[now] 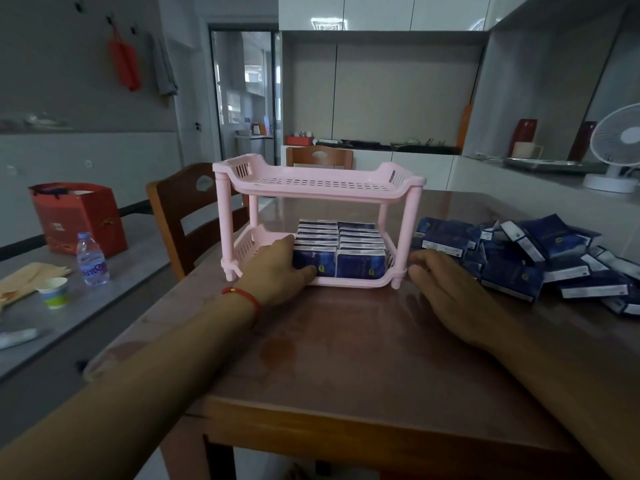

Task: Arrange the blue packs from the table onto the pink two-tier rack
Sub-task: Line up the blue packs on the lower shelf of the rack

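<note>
The pink two-tier rack stands in the middle of the wooden table. Its lower tier holds two rows of upright blue packs; its upper tier is bare. My left hand reaches into the lower tier from the left, thumb across the front of the nearest left pack and fingers at its left side. My right hand lies flat on the table beside the rack's right front leg, fingers straight. A loose heap of several blue packs lies to the right of the rack.
A wooden chair stands at the table's left side. Further left, a grey counter carries a water bottle, a paper cup and a red gift bag. A white fan stands at the back right.
</note>
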The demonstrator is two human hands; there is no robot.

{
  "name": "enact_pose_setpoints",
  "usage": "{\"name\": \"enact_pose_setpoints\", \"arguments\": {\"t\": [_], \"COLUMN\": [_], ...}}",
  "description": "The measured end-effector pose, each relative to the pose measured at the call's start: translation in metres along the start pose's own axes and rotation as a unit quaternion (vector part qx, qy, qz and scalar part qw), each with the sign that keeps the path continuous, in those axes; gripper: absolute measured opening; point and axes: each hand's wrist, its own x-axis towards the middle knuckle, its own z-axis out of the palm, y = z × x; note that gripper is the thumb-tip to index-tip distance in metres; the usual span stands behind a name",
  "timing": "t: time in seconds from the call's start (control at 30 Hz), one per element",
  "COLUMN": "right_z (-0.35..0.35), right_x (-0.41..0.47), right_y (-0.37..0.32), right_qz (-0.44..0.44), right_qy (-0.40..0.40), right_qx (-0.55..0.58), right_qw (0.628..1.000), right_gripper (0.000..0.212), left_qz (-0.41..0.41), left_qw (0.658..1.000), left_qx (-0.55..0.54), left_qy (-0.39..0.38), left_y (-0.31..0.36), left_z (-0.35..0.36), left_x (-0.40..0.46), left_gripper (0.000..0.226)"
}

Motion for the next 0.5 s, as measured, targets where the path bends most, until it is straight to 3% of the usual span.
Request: {"name": "enact_pose_setpoints", "arguments": {"t": [0.4, 0.5], "right_z": [-0.004, -0.009], "right_x": [-0.003, -0.004], "right_y": [-0.003, -0.003], "right_qz": [-0.009, 0.007], "right_qy": [0.021, 0.062], "right_qx": [0.015, -0.012], "right_qw": [1.000, 0.998], "right_gripper": [0.022, 0.021], "left_qz": [0.025, 0.081], "left_qw": [0.998, 0.993], "left_qx": [-0.055, 0.036], "left_qy": [0.009, 0.082], "left_y": [0.010, 0.004], "left_z": [-0.002, -0.003], "left_x": [-0.016, -0.022], "left_gripper": [0.069, 0.063]}}
